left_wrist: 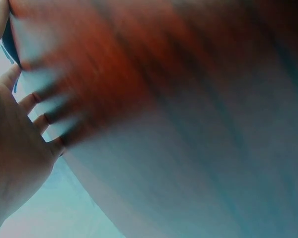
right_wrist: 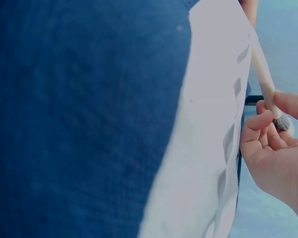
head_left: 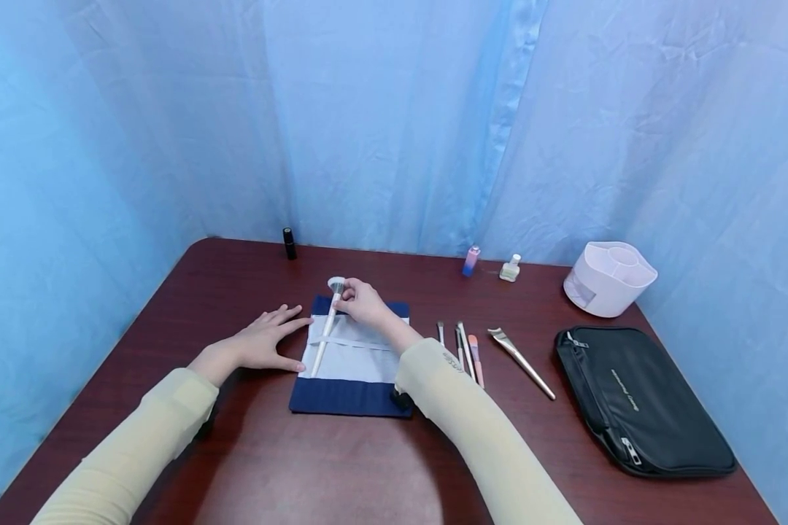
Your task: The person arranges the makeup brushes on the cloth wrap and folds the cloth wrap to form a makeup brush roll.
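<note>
A dark blue brush roll with a pale lining lies open on the table. A white-handled makeup brush lies along its left side, tucked under an elastic band. My right hand pinches the brush near its bristle head; in the right wrist view the fingers curl round the brush handle. My left hand lies flat with straight fingers on the table, fingertips touching the roll's left edge. The left wrist view is blurred, showing my left hand's palm over the table.
Several loose brushes and a fan-tipped brush lie right of the roll. A black zip pouch sits at the right, a white organiser behind it. Small bottles and a black tube stand at the back edge.
</note>
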